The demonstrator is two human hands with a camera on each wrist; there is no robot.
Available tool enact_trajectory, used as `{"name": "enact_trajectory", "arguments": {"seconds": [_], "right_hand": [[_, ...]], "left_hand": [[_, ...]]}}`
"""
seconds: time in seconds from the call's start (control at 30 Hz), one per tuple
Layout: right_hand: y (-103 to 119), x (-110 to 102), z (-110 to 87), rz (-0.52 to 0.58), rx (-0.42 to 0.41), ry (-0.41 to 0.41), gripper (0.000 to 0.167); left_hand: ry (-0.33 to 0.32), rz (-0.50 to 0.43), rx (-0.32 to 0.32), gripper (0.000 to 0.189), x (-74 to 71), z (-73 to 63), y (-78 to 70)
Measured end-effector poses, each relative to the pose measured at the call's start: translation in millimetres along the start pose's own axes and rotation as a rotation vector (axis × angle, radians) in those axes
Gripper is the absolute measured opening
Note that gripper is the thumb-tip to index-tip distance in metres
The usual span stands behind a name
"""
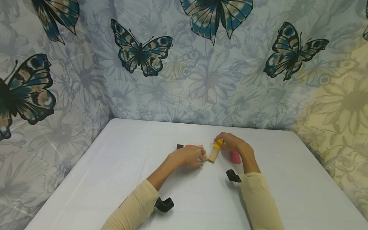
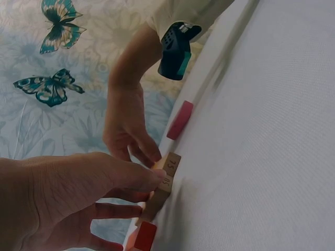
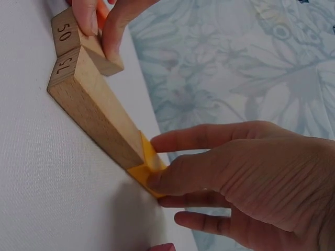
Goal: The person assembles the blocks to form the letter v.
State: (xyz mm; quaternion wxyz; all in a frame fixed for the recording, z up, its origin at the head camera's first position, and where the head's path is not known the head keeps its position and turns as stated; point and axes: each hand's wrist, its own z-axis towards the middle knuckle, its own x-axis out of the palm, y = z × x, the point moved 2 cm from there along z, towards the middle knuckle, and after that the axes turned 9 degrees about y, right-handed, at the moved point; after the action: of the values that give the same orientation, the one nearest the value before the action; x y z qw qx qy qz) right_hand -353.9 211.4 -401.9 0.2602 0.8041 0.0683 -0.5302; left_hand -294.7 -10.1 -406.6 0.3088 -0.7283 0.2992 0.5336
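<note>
My right hand (image 1: 231, 142) pinches the yellow end (image 3: 149, 167) of a long wooden block (image 3: 99, 110) marked 75. That block lies on the white table at a slant, its numbered end touching a second wooden block (image 3: 68, 34) marked 50. Thumb and fingers of my left hand (image 2: 99, 193) grip the block marked 50, partly covering it. Close by the left fingertips in the left wrist view is a red-orange block (image 2: 142, 236). A pink-red block (image 1: 235, 157) lies just beside my right wrist.
Behind my left hand a dark block (image 1: 180, 146) shows at the row's left end. Black wrist-worn devices (image 1: 164, 204) hang below both forearms. The white table (image 1: 115, 153) meets butterfly-patterned walls (image 1: 201, 80) at its back and left.
</note>
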Motion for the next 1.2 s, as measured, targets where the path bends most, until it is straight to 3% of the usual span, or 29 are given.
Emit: {"name": "enact_trajectory", "arguments": {"seconds": [0.37, 1.2], "right_hand": [[0.2, -2.9, -0.3, -0.016, -0.005, 0.010, 0.046], [0.2, -3.9, -1.8, -0.005, 0.016, 0.034, 0.043]], "left_hand": [[0.015, -0.025, -0.023, 0.029, 0.8, -0.1, 1.1], [-0.002, -0.024, -0.009, 0.027, 0.6, 0.1, 0.6]]}}
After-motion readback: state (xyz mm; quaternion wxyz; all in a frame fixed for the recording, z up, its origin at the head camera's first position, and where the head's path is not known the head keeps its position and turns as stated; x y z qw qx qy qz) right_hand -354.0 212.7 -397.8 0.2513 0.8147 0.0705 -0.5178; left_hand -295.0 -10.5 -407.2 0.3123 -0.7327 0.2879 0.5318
